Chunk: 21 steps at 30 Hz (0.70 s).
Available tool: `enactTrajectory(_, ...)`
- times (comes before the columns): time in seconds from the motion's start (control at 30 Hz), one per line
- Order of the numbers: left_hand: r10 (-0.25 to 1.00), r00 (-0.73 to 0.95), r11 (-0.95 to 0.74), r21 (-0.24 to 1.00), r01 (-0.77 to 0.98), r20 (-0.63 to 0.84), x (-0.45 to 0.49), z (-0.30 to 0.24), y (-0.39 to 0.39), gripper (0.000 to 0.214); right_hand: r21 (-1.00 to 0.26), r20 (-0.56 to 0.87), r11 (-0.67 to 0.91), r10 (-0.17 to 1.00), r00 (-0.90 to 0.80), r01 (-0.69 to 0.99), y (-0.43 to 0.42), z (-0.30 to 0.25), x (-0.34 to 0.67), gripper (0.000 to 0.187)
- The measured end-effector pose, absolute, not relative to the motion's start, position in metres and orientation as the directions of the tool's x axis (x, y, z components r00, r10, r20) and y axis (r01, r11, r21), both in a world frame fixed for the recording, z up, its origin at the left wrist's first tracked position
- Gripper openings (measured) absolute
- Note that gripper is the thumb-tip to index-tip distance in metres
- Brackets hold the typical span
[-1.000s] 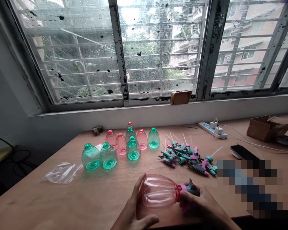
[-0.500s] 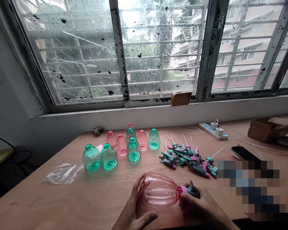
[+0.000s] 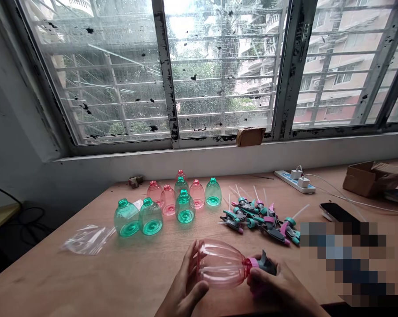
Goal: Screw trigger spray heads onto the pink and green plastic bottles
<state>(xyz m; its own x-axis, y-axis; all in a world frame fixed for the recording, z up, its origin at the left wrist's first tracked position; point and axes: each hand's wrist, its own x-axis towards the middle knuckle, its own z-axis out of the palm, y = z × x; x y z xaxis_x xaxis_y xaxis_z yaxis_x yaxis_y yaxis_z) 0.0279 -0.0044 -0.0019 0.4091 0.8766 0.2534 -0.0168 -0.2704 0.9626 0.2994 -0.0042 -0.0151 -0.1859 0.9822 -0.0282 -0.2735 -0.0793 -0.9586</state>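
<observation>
A clear pink spray bottle (image 3: 220,264) lies sideways above the table's front part, its neck toward the right. At the bottle's base is my left hand (image 3: 187,284), fingers curled around the far side and thumb at the lower edge. My right hand (image 3: 278,281) grips the trigger sprayer (image 3: 265,264), which has a grey head and a pink collar seated on the bottle's neck. A straight tube shows through the bottle wall. My right fingers partly hide the sprayer's underside.
Several green bottles (image 3: 150,218) and pink bottles (image 3: 169,201) stand beyond my hands. To the right lies a pile of trigger sprayers (image 3: 260,218). A plastic bag (image 3: 88,240) is at left; a power strip (image 3: 294,181), phone (image 3: 339,211) and cardboard box (image 3: 367,178) are at right.
My left thumb has moved up and left, closer to the bottle's base. The bottle has turned slightly about its length. My right hand keeps its grip on the sprayer.
</observation>
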Motion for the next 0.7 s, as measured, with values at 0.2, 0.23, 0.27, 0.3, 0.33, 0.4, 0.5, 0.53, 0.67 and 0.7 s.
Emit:
enactTrajectory(0.2, 0.885, 0.401, -0.253, 0.967, -0.012, 0.237, 0.0291, -0.0002, -0.0057, 0.065, -0.952, -0.032, -0.078, 0.987, -0.158, -0.296, -0.0036, -0.014, 0.2992, 0.039)
enactTrajectory(0.23, 0.887, 0.387, -0.27, 0.963, -0.006, 0.252, 0.0297, -0.0013, -0.006, 0.065, -0.95, -0.038, -0.081, 0.989, -0.144, -0.301, -0.0035, -0.0135, 0.2989, 0.039)
enactTrajectory(0.27, 0.886, 0.379, -0.285, 0.959, -0.007, 0.266, 0.0303, -0.0022, -0.0062, 0.064, -0.948, -0.042, -0.082, 0.99, -0.134, -0.306, -0.0035, -0.0131, 0.2987, 0.038)
enactTrajectory(0.3, 0.883, 0.379, -0.292, 0.956, -0.015, 0.275, 0.0307, -0.0029, -0.0063, 0.064, -0.947, -0.041, -0.08, 0.991, -0.129, -0.311, -0.0035, -0.0128, 0.2984, 0.038)
enactTrajectory(0.33, 0.878, 0.39, -0.29, 0.957, -0.028, 0.277, 0.0308, -0.0031, -0.0064, 0.066, -0.946, -0.035, -0.075, 0.991, -0.13, -0.315, -0.0036, -0.0128, 0.2981, 0.038)
enactTrajectory(0.4, 0.865, 0.418, -0.268, 0.96, -0.083, 0.278, 0.0303, -0.0029, -0.0062, 0.073, -0.944, -0.023, -0.069, 0.99, -0.142, -0.323, -0.0041, -0.0136, 0.2977, 0.038)
enactTrajectory(0.5, 0.867, 0.432, -0.208, 0.967, -0.144, 0.251, 0.0291, -0.0025, -0.0049, 0.076, -0.94, -0.018, -0.068, 0.988, -0.152, -0.333, -0.0048, -0.0158, 0.2981, 0.037)
enactTrajectory(0.53, 0.868, 0.435, -0.197, 0.971, -0.139, 0.238, 0.0289, -0.0028, -0.0042, 0.076, -0.941, -0.015, -0.066, 0.988, -0.153, -0.331, -0.0049, -0.0165, 0.2985, 0.036)
enactTrajectory(0.67, 0.867, 0.387, -0.333, 0.943, -0.02, 0.315, 0.0301, -0.0064, -0.0021, 0.072, -0.945, 0.003, -0.051, 0.986, -0.165, -0.324, -0.0039, -0.018, 0.3, 0.034)
enactTrajectory(0.7, 0.861, 0.376, -0.368, 0.93, -0.005, 0.343, 0.0304, -0.0074, -0.0019, 0.069, -0.942, -0.001, -0.055, 0.987, -0.16, -0.332, -0.0035, -0.0181, 0.3001, 0.034)
